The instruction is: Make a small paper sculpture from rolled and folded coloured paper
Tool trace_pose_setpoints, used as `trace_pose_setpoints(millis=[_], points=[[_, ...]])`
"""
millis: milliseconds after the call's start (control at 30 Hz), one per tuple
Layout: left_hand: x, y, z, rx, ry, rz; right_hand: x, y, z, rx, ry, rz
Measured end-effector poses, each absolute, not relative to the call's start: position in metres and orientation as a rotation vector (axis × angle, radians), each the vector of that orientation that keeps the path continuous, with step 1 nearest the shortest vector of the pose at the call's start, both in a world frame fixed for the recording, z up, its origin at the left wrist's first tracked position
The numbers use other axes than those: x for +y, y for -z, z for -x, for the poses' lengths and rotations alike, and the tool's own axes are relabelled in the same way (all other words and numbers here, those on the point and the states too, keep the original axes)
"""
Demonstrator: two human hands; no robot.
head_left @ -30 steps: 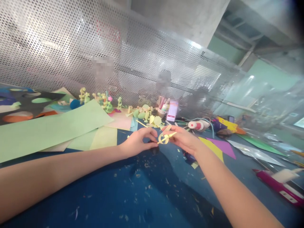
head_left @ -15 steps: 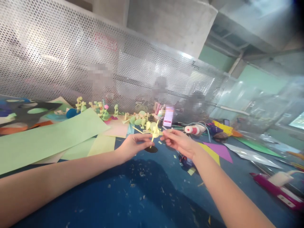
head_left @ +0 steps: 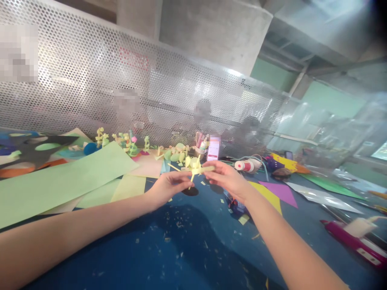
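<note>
A small pale yellow paper craft piece (head_left: pixel 196 171), with thin strips sticking out several ways, is held up over the blue table in front of me. My left hand (head_left: pixel 167 188) pinches its left side between thumb and fingers. On the other side, my right hand (head_left: pixel 227 177) has thumb and fingers closed around a strip (head_left: pixel 208 168) that points right. Directly below the piece is a dark round shape (head_left: pixel 190 191); whether it is a disc or a shadow I cannot tell. Behind the hands lie several yellow-green paper ovals (head_left: pixel 178 153).
Large light green paper sheets (head_left: pixel 60 173) cover the left. Small paper figures (head_left: pixel 131 146), a lit phone (head_left: pixel 213 148) and a red-and-white spool (head_left: pixel 244 166) stand toward the back, before a perforated metal screen (head_left: pixel 90 80). A magenta power strip (head_left: pixel 352 243) lies right; paper scraps dot the blue table (head_left: pixel 145 257).
My right fingers have shifted slightly left and spread along the strip, which now shows more plainly. The craft piece has turned a little and sits slightly farther left.
</note>
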State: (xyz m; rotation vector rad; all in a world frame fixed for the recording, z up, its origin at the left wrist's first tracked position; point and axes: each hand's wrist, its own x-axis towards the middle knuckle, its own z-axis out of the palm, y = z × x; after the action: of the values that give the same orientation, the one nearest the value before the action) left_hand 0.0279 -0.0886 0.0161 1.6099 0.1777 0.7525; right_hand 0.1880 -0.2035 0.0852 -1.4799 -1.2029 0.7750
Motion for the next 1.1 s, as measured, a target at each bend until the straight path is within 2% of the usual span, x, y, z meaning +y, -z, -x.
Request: trace_pose_setpoints(millis=[500,1100], points=[[-0.092,-0.025,-0.025,0.242,-0.728,-1.589,-0.205,-0.088,-0.187,-1.341,-0.613,1.619],[-0.094,-0.028,-0.025,0.102,-0.635,-1.506,-0.207,-0.09,-0.174,-1.51,-0.535,1.698]])
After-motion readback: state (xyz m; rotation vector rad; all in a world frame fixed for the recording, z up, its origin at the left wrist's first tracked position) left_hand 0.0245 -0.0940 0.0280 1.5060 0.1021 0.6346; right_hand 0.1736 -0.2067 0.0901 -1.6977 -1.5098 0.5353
